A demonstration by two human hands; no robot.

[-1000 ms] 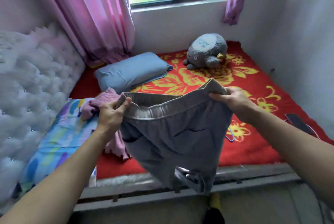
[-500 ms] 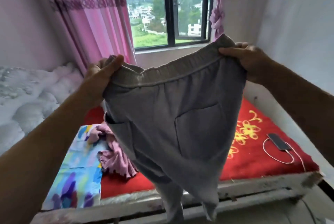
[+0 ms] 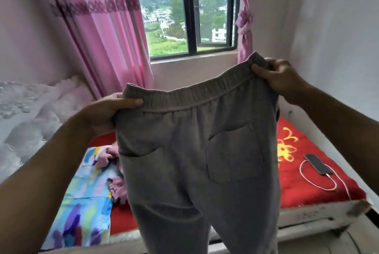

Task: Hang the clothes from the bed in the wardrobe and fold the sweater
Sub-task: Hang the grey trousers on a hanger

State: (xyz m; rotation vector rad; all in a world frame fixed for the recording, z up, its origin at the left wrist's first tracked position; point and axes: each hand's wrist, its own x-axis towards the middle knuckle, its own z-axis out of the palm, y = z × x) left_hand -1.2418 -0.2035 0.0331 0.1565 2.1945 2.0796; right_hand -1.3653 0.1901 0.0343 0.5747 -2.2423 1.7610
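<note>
Over the near edge of the red flowered bed (image 3: 297, 184), grey jersey trousers (image 3: 194, 161) hang, held high probably so they drape straight for hanging. Each waistband end is pinched taut, one by the left hand (image 3: 106, 110), one by the right hand (image 3: 279, 77); beyond, the pink knitted sweater (image 3: 118, 189) lies crumpled on the bed.

A home bedroom: bed (image 3: 320, 190), pink curtains (image 3: 106, 34) (window (image 3: 190, 13) behind).

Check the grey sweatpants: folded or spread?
Spread: the grey fleece sweatpants hang flat, waistband stretched between the left hand and right hand, both back pockets showing.
</note>
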